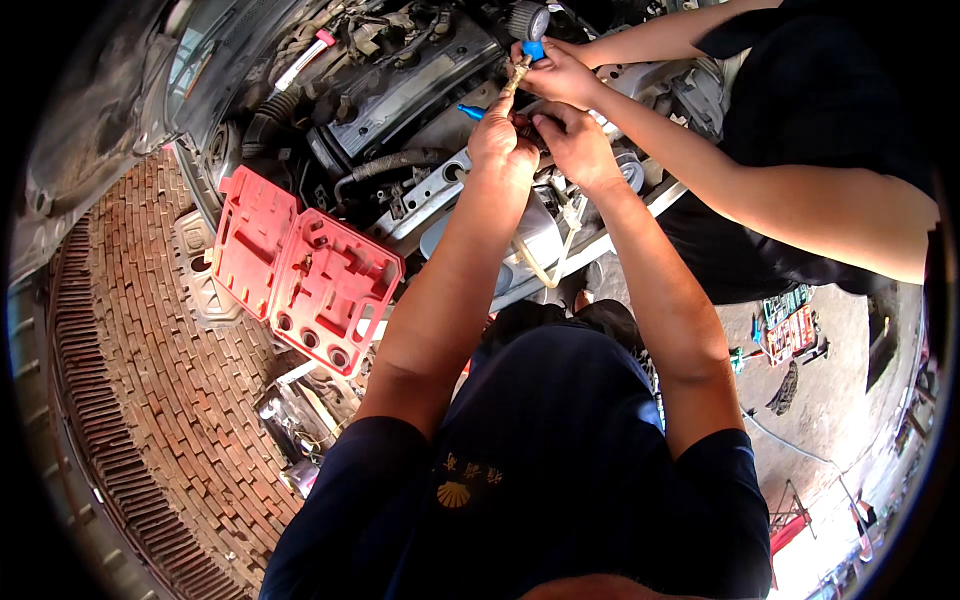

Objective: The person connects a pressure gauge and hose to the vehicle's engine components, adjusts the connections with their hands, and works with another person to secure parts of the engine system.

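Over the open engine bay, my left hand [500,145] is closed around the lower end of a brass fitting [517,76]. A blue lever-like piece [470,111] sticks out beside its fingers. My right hand [580,150] is closed just to the right, fingertips close to the left hand. What it grips is hidden by the fingers. Another person's hands [560,72] reach in from the right and hold the upper part of the same assembly, near a blue collar [533,49] and a round gauge [527,20].
An open red moulded tool case [375,262] rests on the car's front edge at left, with several fittings in it. Behind it lies the engine cover [415,85]. A white reservoir [535,235] sits below my hands. More tools [790,330] lie on the floor at right.
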Available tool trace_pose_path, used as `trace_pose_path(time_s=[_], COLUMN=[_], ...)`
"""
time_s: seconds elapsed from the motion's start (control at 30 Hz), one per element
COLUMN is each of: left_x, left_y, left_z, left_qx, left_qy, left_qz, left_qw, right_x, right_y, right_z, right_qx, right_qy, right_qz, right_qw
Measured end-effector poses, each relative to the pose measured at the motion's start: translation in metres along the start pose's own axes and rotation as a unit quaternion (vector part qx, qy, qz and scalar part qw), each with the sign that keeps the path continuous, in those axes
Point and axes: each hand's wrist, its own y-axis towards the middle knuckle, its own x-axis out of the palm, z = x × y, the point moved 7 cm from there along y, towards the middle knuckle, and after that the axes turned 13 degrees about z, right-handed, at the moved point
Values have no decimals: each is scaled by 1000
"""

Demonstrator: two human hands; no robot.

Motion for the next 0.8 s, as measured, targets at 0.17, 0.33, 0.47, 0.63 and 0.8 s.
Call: trace_pose_path(time_s=[0.17,0.33,0.47,0.63,0.8], left_x=[-3,1,-1,0,-2], left_y=[3,-5,-13,-5,1], left_z=[-2,2,5,3,1], left_qx=[-18,-22,-58,-50,-65], left_qy=[16,6,-28,-1,1], left_qz=[32,27,24,12,9], left_qw=[999,999,998,999,998], right_x=[-2,-6,-1,2,-10], right_y=[-2,-4,-4,-1,-4], right_z=[-2,-8,-6,0,-29], right_qx=[9,-15,1,-11,-36], right_qy=[8,-24,2,-5,8], right_qz=[23,27,3,12,-1], right_qw=[1000,999,1000,1000,999])
